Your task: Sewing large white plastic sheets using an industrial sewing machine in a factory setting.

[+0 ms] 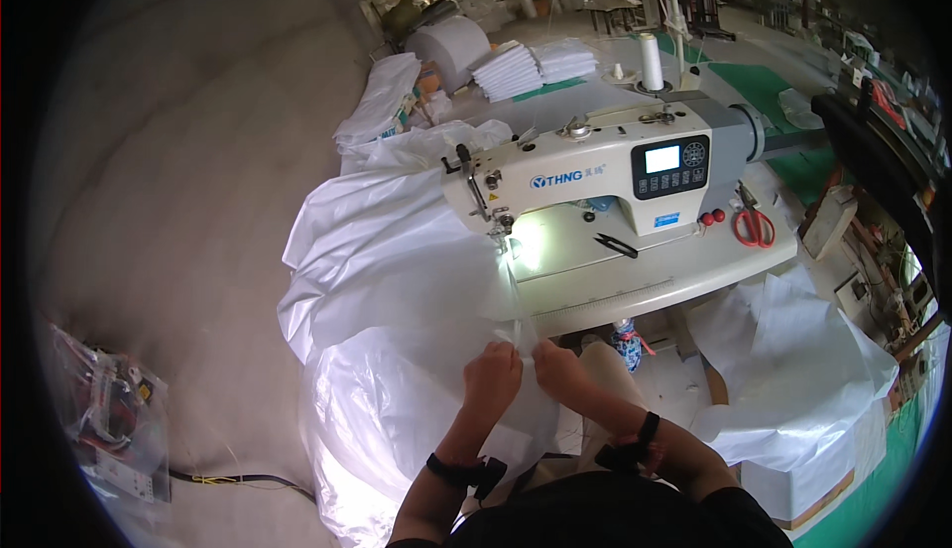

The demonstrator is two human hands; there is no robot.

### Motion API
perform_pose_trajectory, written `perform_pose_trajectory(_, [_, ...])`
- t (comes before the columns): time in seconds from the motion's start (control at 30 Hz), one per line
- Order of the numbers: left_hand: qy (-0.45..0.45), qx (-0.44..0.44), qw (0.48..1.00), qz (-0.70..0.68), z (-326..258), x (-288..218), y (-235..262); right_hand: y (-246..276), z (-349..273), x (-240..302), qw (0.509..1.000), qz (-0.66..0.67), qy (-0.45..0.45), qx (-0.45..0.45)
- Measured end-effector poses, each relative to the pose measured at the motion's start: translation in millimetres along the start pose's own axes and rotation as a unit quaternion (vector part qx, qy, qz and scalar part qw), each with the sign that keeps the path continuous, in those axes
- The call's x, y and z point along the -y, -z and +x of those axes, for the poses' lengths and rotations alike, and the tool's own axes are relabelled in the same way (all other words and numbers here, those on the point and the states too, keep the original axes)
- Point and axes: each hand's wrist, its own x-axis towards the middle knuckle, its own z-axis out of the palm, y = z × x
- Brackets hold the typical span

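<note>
A large sheet of white translucent plastic [397, 290] spreads over the left of the sewing table and hangs down toward me. Its right edge runs up under the needle of a white sewing machine [605, 166], whose lamp is lit. My left hand [493, 374] is closed on that edge just off the table's front. Close beside it, my right hand [560, 369] pinches the same edge, the fingertips almost meeting the left ones. Both wrists carry black straps.
Black thread snips [617, 244] and red-handled scissors [754, 226] lie on the sewing table [635, 295]. A thread cone [651, 62] stands behind the machine. More white sheeting [793, 360] is heaped at the right. Folded white stacks [508, 72] and a big roll [449, 50] are farther back.
</note>
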Motion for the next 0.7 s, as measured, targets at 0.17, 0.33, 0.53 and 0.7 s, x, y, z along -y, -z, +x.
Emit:
perform_pose_trajectory(0.17, [0.071, 0.090, 0.986, -0.123, -5, -12, -7, 4, 6, -3, 0.989, 0.147, -0.018, 0.025])
perform_pose_trajectory(0.33, [-0.009, 0.201, 0.969, -0.144, -12, -12, 9, 13, 11, 4, 0.993, 0.093, 0.076, 0.013])
perform_pose_trajectory(0.53, [0.163, 0.107, 0.900, -0.391, 44, 19, 28, 14, -12, 31, 0.965, -0.247, 0.069, 0.063])
perform_pose_trajectory(0.7, [0.286, 0.137, 0.787, -0.529, 83, 28, -6, 5, -20, 43, 0.948, -0.296, 0.113, 0.042])
